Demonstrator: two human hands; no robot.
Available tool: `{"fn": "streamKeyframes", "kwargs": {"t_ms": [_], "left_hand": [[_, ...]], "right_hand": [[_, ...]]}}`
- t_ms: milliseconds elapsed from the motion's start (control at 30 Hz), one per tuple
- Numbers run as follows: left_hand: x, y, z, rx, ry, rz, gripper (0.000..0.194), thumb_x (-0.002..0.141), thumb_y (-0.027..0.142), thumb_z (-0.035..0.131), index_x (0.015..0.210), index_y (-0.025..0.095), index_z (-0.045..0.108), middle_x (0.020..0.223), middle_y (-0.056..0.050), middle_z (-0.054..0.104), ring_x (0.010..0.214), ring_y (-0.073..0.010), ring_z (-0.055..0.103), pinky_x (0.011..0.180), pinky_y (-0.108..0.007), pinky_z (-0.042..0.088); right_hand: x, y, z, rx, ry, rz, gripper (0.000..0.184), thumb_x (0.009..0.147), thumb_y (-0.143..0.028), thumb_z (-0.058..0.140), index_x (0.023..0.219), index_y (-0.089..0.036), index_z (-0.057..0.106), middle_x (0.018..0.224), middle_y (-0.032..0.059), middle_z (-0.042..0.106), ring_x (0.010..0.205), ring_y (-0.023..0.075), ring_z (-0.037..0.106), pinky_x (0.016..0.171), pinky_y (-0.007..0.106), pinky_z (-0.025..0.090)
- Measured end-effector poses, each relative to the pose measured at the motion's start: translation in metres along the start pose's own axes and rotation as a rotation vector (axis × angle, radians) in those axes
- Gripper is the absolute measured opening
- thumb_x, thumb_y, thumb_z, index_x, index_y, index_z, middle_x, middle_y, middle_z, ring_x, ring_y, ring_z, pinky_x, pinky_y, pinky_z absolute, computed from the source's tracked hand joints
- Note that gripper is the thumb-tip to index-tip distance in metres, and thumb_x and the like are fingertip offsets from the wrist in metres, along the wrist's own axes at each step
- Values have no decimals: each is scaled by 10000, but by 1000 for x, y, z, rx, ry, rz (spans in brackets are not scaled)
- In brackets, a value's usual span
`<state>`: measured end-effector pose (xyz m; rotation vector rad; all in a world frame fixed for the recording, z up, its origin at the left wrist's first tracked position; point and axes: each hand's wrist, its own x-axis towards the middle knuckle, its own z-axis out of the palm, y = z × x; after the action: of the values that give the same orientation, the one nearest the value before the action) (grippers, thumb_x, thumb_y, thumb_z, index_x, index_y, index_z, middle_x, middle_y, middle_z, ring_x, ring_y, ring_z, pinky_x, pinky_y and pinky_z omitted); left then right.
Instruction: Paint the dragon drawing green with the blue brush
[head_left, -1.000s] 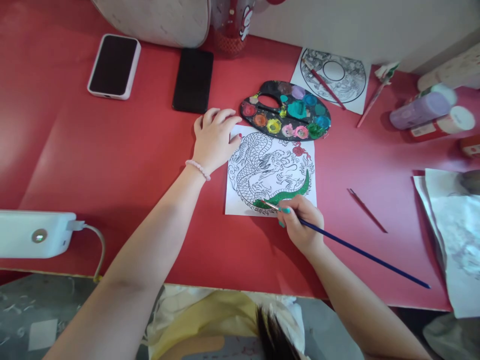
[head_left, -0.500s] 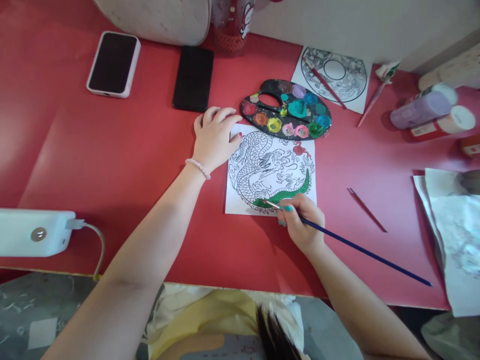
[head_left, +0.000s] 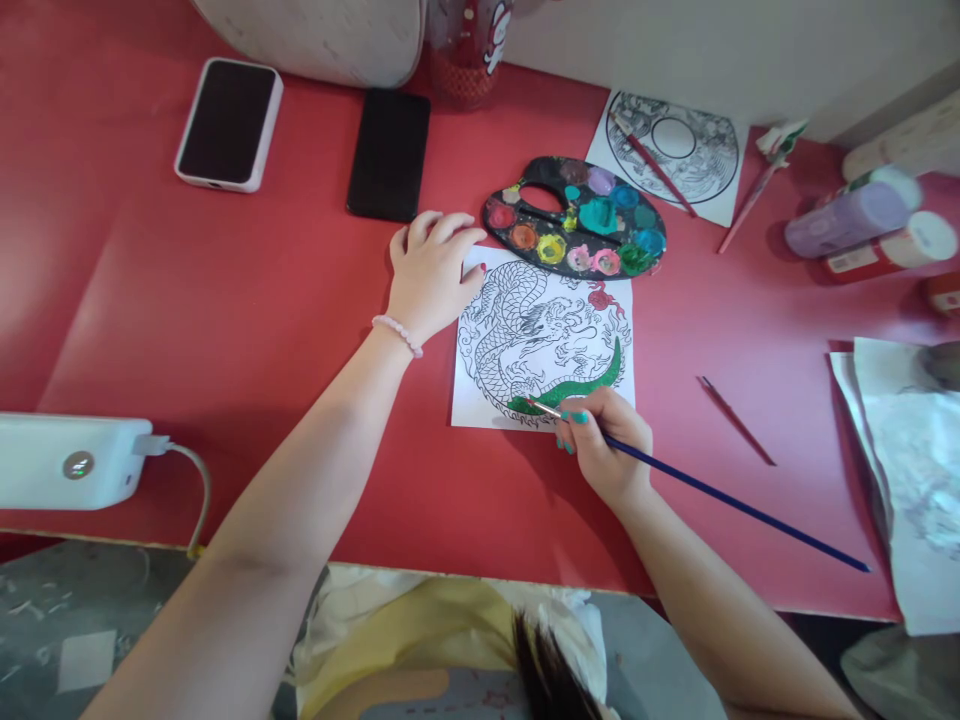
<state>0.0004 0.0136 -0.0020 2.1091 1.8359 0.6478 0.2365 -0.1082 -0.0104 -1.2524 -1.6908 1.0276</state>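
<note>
A white sheet with a black dragon outline (head_left: 541,345) lies on the red table (head_left: 225,320). Part of the dragon's lower body is painted green, and a small patch at the upper right is red. My left hand (head_left: 431,270) rests flat on the sheet's upper left corner, fingers spread. My right hand (head_left: 602,442) pinches a long blue paintbrush (head_left: 720,497), whose tip touches the green area at the sheet's lower edge. A black palette (head_left: 576,218) with several paint wells sits just beyond the sheet.
Two phones (head_left: 228,122) (head_left: 389,153) lie at the back left. A white power bank (head_left: 71,463) with a cable is at the left edge. A second printed sheet (head_left: 679,150) with a brush, paint bottles (head_left: 855,215), a loose brush (head_left: 735,420) and papers (head_left: 904,470) lie to the right.
Almost nothing differs. The brush tip stays on the green area with only a slight shift, and my left hand has not moved from the corner.
</note>
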Motion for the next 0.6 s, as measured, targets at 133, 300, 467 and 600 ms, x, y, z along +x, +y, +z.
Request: {"fn": "streamKeyframes", "kwargs": {"t_ms": [133,300,467,600], "left_hand": [[0,-1,1,1,1,1,322,895,287,541,1189,391,619,1402,38,553,1368,-339,373,1155,-613,263],[0,-1,1,-23,3,0,327,897,290,545,1200,396,611,1403,34,552,1374,-344,361,1160,-623,242],[1,-1,0,-37,-25,-11,334,901,280,540,1210,386,606,1418,24,538,1386,-352,347,1170,-624,216],[1,-2,2,-32,-8,-4,343,896,282,549,1214,399,604,1412,32,543,1383,-354,350,1166,-627,222]], "right_hand": [[2,-2,1,-13,-20,-13,314,950,-438,541,723,-224,503,501,-51,480,422,98,455,438,255,363],[2,-4,1,-29,-3,-9,326,948,-448,537,714,-222,508,492,-52,470,415,101,456,434,257,362],[2,-4,1,-5,-15,-22,306,950,-425,544,723,-223,505,493,-56,473,414,99,453,433,253,361],[2,-3,0,-25,-12,-22,305,953,-421,542,724,-223,503,501,-54,484,417,96,460,436,254,361]]}}
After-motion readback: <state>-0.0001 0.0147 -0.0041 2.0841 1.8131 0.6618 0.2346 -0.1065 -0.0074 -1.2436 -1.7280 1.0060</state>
